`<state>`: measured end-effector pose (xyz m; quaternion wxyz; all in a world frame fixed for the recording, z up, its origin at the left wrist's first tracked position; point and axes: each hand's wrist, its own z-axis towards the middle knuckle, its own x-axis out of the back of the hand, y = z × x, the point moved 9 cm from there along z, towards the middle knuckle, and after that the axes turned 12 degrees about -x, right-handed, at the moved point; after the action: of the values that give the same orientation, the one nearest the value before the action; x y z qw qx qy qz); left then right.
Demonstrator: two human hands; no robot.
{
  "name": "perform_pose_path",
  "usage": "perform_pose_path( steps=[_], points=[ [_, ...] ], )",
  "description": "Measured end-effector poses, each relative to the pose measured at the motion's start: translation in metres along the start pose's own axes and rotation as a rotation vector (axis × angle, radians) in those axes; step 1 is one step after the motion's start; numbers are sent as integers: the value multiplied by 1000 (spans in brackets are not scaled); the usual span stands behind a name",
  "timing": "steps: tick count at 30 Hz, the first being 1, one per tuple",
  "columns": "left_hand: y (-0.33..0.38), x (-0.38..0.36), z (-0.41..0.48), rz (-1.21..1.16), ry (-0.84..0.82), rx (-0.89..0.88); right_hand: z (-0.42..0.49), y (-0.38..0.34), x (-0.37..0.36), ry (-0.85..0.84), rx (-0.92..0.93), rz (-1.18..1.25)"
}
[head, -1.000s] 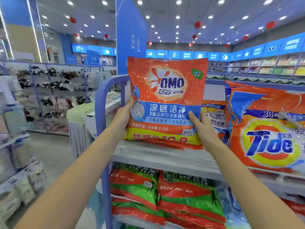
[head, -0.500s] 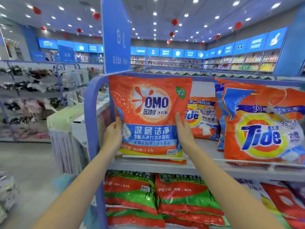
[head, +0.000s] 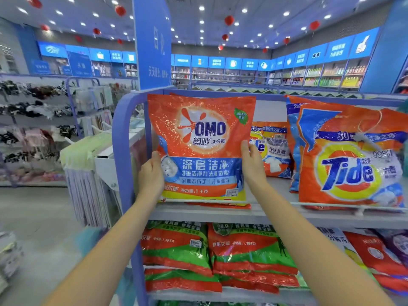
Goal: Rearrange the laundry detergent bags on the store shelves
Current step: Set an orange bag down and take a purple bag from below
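The orange OMO detergent bag [head: 201, 146] stands upright at the left end of the top shelf [head: 198, 215], just inside the blue shelf frame [head: 120, 151]. The left hand [head: 151, 175] grips its lower left edge, thumb on the front. The right hand [head: 251, 166] holds the right edge the same way, its fingers hidden behind. The bag's bottom seems to rest on a flat orange pack. A small Tide bag [head: 272, 151] stands behind and a large Tide bag [head: 351, 164] to the right.
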<state>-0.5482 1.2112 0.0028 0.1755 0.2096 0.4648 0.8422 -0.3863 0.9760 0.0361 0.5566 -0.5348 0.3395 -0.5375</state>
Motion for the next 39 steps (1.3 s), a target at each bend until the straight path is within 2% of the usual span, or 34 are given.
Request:
perform_pose_path(
  steps=[3, 6, 9, 13, 17, 20, 25, 30, 34, 39],
  points=[
    [5, 2, -9, 23, -3, -91, -15, -13, 31, 25, 88, 35],
    [24, 4, -22, 167, -4, -269, -43, -19, 68, 59, 180, 55],
    [41, 11, -48, 267, 77, -392, -80, -13, 113, 118, 236, 74],
    [62, 7, -97, 182, 168, -533, -126, 19, 181, 239, 210, 63],
    [74, -33, -141, 29, 83, -592, -166, 56, 256, 373, 132, 33],
    [78, -74, -170, -73, -13, -549, -197, 78, 315, 458, 111, 23],
    [78, -165, -219, -270, -270, -327, -241, 111, 403, 550, 96, 73],
    [116, -256, -298, -389, -505, -293, -276, 147, 492, 626, -9, 144],
    [149, -319, -351, -441, -598, -248, -291, 168, 558, 667, -48, 174],
    [171, -383, -391, -459, -609, -217, -293, 198, 625, 667, -83, 141]
  ],
)
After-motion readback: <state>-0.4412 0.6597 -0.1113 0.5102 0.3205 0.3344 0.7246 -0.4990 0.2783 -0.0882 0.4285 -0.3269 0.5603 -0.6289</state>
